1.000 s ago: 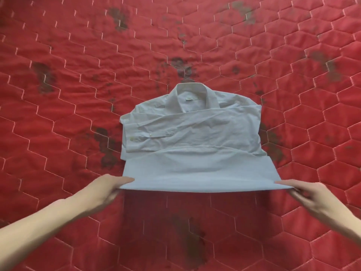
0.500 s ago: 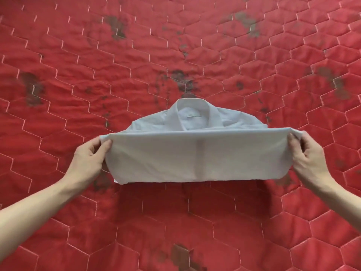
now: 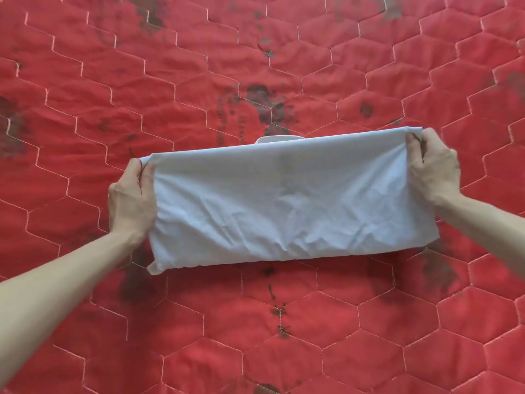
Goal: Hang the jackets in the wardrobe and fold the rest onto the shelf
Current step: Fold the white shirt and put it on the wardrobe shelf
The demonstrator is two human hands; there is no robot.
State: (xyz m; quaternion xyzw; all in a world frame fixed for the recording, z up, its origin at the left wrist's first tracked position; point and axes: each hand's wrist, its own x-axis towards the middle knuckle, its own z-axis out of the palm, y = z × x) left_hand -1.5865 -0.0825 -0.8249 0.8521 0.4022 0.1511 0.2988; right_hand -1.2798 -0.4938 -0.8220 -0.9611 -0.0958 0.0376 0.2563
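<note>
A white shirt (image 3: 284,200) lies on a red quilt (image 3: 284,336) with stitched six-sided shapes and dark stains. The shirt sits near the middle of the quilt. It is being folded, and its bottom half is brought up over its top half. Only a small bit of the collar (image 3: 274,139) peeks out just past the shirt's far edge.

The left hand (image 3: 132,200) holds the shirt's left end. Its fingers and thumb pinch the far left corner of the cloth. The right hand (image 3: 433,169) holds the shirt's right end, and its fingers and thumb pinch the far right corner. Both hands touch the shirt. The cloth is pulled tight along the far edge between them.

This looks like the last fold of the shirt, so the folding part is nearly done. No wardrobe or shelf shows here, and no jacket either.

Some things could go wrong. The right side of the shirt sits farther up than the left, so the fold could come out crooked if the hands let go now. A little corner sticks out at the shirt's near left end, and it could flop loose when the shirt is lifted. There are wrinkles near the shirt's near edge, and pressing down could set them in. The quilt's stains might rub onto the white cloth if it is dragged.
</note>
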